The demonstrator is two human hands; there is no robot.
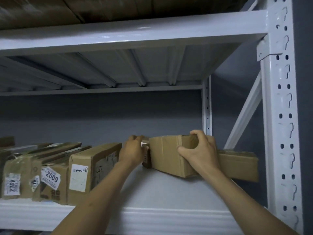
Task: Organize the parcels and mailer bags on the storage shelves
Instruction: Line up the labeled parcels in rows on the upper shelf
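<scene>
A brown cardboard box [166, 154] lies on the white shelf [152, 189] right of centre. My right hand [199, 150] grips its near right corner, thumb on the front face and fingers over the top. At the box's left end my left hand [133, 149] holds a smaller dark parcel [146, 157] that stands pressed against the box, partly hidden by the hand. A flatter cardboard parcel [238, 165] lies behind and to the right of the box, reaching toward the shelf's right post.
A row of taped, labelled cardboard parcels [55, 173] stands on the shelf's left half, one label reading 2009. The white upright post [281, 116] and a diagonal brace [243, 112] bound the right side. An upper shelf beam [127, 34] carries more boxes.
</scene>
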